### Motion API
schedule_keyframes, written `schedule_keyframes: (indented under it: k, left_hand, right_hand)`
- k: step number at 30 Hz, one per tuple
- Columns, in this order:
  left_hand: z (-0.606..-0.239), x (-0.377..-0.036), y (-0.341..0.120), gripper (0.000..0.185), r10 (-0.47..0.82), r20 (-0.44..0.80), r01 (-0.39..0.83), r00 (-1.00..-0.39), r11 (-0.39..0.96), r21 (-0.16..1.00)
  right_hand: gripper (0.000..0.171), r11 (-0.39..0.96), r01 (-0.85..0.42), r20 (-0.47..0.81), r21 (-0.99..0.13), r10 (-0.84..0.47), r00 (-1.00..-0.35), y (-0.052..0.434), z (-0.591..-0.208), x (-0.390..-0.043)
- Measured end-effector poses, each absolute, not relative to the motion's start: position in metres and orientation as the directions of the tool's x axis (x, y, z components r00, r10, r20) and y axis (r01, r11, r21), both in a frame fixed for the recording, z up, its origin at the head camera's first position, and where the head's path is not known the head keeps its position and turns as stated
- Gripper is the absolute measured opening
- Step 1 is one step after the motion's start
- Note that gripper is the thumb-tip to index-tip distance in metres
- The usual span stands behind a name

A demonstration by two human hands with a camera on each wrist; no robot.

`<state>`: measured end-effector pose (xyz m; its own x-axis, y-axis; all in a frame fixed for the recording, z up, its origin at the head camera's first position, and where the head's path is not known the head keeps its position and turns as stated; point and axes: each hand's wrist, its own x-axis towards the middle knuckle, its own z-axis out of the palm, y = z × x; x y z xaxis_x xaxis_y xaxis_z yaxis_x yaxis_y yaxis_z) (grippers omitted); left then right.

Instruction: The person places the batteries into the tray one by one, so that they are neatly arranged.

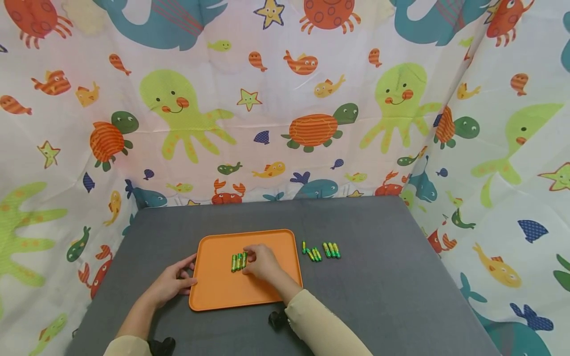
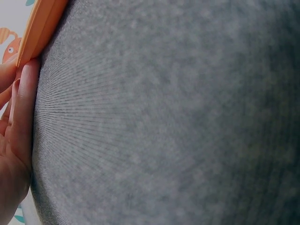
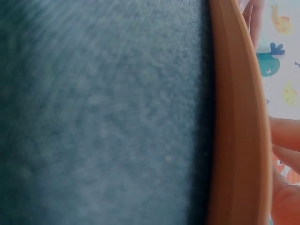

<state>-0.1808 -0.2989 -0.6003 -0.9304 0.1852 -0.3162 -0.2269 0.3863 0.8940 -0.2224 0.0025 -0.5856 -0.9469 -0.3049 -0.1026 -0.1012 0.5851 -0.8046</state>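
An orange tray (image 1: 218, 291) lies on the grey table. My left hand (image 1: 170, 283) holds its left edge, thumb at the rim; in the left wrist view a finger (image 2: 28, 84) sits against the tray's edge. Over the middle of the tray, my right hand (image 1: 264, 264) pinches a small green and yellow battery (image 1: 244, 259) between thumb and fingers. Just left of it, two similar batteries (image 1: 238, 261) lie side by side on the tray. In the right wrist view the tray wall (image 3: 239, 131) covers much of the right hand (image 3: 287, 187).
Right of the tray, several more green batteries lie on the grey table (image 1: 369, 296): one single battery (image 1: 304, 247), a slanted group (image 1: 314, 254) and a neat row (image 1: 331, 250). A white curtain (image 1: 276, 111) printed with sea animals hangs behind and beside the table.
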Motion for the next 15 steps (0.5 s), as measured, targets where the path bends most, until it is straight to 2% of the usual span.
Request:
schedule_keyframes:
  k: [15]
  left_hand:
    - [-0.6003, -0.1797, -0.2983, 0.082, 0.192, -0.306, -0.218, -0.932, 0.379, 0.899]
  right_hand:
    - [0.065, 0.533, -0.068, -0.113, -0.844, -0.300, -0.947, 0.0046, -0.5851, -0.2196]
